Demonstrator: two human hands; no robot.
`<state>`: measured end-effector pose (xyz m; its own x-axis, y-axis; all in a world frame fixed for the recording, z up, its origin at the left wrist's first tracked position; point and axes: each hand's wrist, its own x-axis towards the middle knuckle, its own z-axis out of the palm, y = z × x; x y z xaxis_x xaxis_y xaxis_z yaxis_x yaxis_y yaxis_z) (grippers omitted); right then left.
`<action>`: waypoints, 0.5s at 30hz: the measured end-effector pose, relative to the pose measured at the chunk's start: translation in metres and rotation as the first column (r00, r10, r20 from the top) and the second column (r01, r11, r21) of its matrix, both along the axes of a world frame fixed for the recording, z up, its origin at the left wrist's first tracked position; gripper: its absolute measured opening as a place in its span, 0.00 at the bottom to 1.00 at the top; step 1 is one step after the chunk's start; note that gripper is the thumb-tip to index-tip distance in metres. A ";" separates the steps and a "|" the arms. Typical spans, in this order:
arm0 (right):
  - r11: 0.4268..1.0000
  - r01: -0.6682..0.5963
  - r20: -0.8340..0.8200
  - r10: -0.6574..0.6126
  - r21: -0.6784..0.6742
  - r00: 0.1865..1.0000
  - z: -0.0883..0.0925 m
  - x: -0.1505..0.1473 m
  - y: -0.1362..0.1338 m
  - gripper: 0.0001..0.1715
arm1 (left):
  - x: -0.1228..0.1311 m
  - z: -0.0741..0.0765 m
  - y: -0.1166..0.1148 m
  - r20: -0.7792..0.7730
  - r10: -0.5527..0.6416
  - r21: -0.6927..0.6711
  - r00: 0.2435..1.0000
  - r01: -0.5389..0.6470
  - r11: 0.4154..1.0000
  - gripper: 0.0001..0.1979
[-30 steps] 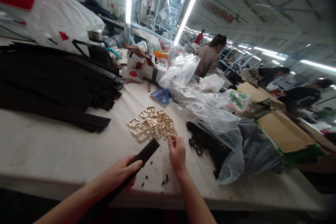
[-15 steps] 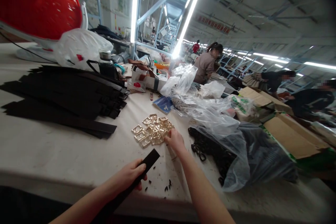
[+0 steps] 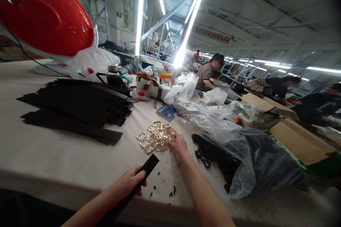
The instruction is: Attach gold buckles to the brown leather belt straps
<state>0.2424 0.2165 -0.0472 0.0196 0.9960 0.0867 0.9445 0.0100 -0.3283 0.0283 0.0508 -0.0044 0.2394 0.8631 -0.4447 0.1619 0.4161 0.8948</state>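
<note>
My left hand (image 3: pixel 134 181) is wrapped round a black strap (image 3: pixel 150 163), whose flat, square-cut end points up and away over the table. Just beyond that end lies a loose pile of gold rectangular buckles (image 3: pixel 156 138). At the pile's right edge, my right hand (image 3: pixel 179 145) has its fingers curled in a pinch on a buckle, though the fingertips are partly hidden. Many more black straps (image 3: pixel 77 104) are stacked flat on the left.
Right of my hand, a clear plastic bag (image 3: pixel 255 163) spills black rings (image 3: pixel 204 159). Behind are a blue booklet (image 3: pixel 167 112), an open cardboard box (image 3: pixel 301 142) and a red fan-like object (image 3: pixel 50 14). Black scraps (image 3: pixel 173 191) dot the cloth. Co-workers (image 3: pixel 207 72) stand farther back.
The view has tilted slightly, shifting the scene a little down. My right hand stays at the pile's right edge, and my left hand still holds the strap.
</note>
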 end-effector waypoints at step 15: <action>0.995 -0.031 -0.071 0.037 0.091 0.997 -0.006 0.001 -0.011 0.16 | 0.002 -0.013 0.002 -0.025 -0.071 0.036 0.997 0.072 0.997 0.17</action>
<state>0.2436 0.2052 -0.0531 -0.0046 0.9845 0.1755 0.9168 0.0742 -0.3924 0.0307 0.0532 -0.0170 0.2908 0.8601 -0.4192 0.2116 0.3694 0.9048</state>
